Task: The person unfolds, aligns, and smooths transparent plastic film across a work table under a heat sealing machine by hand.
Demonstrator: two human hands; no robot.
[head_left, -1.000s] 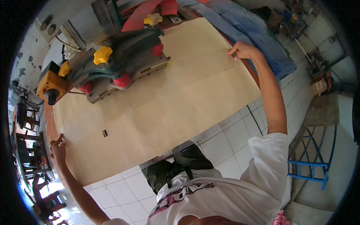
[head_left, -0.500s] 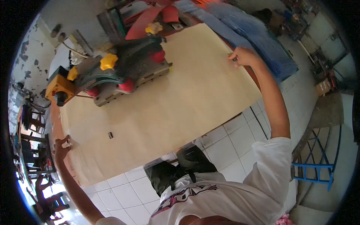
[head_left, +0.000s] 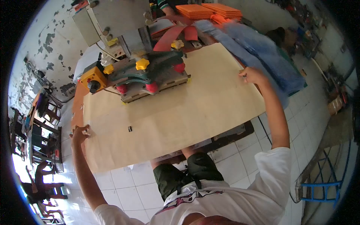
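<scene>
Tan sheet flanked by left hand and right hand

The tan sheet is laid across a reddish-brown counter, its far side overhung by a dark green machine head fitted with yellow knobs. The sheet's left edge is met by the curled fingers of the left hand; whether anything is held in that grip cannot be told. At the right edge, a small dark piece is pinched in the right hand's nearly closed grip. A small black piece is seen lying toward the sheet's left side. Blue plastic is heaped just beside the right edge. Lettering is printed on the white shirt, but no word can be made out.
</scene>
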